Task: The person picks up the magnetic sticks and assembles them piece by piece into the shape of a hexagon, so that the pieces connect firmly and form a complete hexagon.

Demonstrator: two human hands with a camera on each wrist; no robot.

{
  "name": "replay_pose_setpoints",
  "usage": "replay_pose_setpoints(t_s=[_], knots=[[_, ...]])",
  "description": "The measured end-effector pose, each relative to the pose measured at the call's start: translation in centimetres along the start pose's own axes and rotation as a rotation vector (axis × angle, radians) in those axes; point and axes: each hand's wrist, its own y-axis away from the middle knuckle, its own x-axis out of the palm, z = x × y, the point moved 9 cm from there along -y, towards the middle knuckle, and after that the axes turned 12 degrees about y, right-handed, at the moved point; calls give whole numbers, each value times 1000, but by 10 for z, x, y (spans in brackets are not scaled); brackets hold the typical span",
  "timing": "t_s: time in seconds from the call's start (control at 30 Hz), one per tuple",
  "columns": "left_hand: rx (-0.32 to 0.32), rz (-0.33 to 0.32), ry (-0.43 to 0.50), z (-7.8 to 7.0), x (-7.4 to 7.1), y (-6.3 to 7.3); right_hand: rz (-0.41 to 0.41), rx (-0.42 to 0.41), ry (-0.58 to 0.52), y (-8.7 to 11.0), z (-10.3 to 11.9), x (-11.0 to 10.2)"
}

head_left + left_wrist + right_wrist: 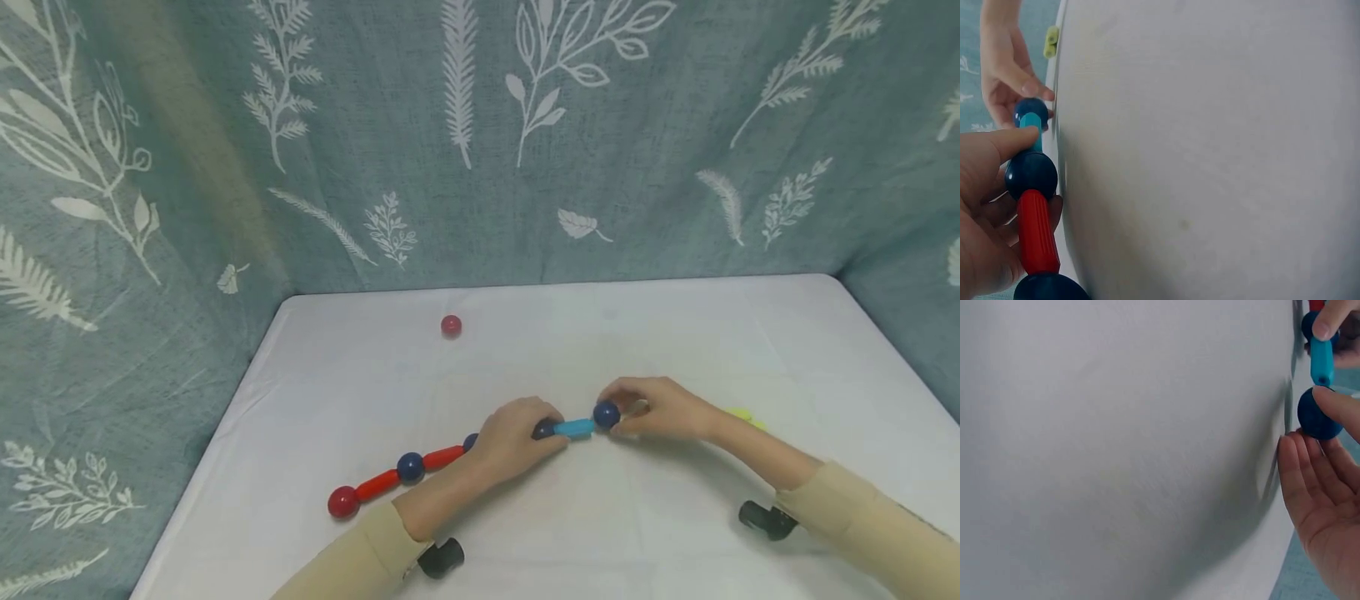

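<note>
In the frame's lower middle, I see the right hand (666,408) pinching a blue ball (606,414), the left hand (516,440) gripping the chain (442,458).

Right hand (1330,509) pinches a blue ball (1317,417) near a turquoise rod (1321,361).

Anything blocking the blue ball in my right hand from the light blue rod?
Nothing visible stands between the blue ball in your right hand and the light blue rod; its end faces the ball.
</note>
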Motion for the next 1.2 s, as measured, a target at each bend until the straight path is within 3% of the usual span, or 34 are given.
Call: replay_pose_setpoints(t_s=[0.27,0.47,0.57,0.73,0.97,1.1,1.2], knots=[[0,-13,-24,2,-3,-8,-17,-50,-26,-5,9,8],[9,-15,-57,1,-7,-11,-45,-147,121,-25,27,17],[-8,-23,-66,6,-17,-7,-64,-143,185,-33,29,17],[-104,-52,-57,28,-46,15,-99,-78,219,-38,19,8],[-300,-74,-125,64,-93,66,-148,15,204,-40,0,-10],[-366,-46,-160,70,-103,86,-183,42,204,-43,-8,-18],[-373,-47,-109,70,-100,90,-212,51,213,-46,-10,-21]])
